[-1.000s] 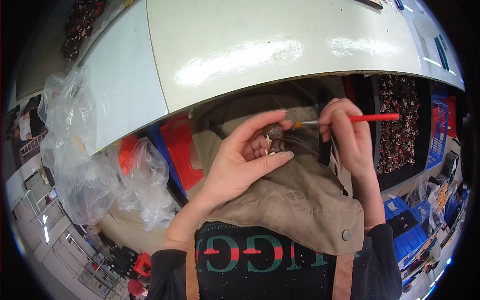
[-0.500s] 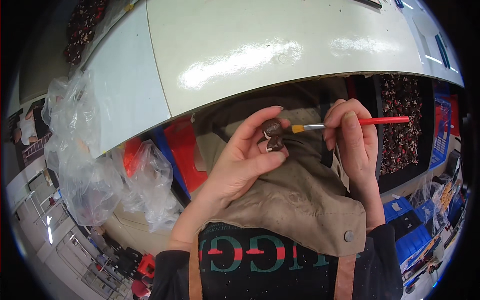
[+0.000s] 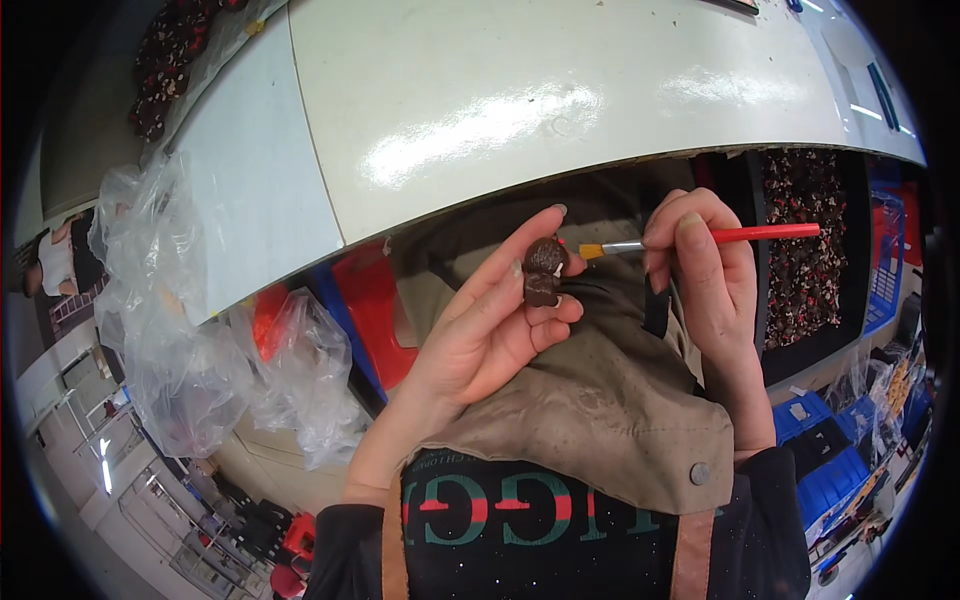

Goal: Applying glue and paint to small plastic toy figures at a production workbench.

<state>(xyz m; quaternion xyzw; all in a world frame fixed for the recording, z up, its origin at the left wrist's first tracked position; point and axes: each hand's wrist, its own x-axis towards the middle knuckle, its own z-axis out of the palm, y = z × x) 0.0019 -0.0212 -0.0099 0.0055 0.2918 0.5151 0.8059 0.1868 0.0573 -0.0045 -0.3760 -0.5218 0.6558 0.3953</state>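
A small dark-brown figurine with white patches sits in the fingers of my left hand, above my lap. My right hand pinches a paintbrush with a red handle, a silver collar and yellowish bristles. The bristle tip points left at the figurine's upper part, close to my left fingertips; I cannot tell whether it touches. A brown apron covers my lap under both hands.
Ahead stretches a glossy pale table. A black tray full of small dark, white and red pieces stands at right, near a blue basket. Clear plastic bags hang at left. Blue bins stand lower right.
My left fingers have turned the figurine, so another side of it shows. The left thumb has shifted up along it. The brush has moved slightly left and up.
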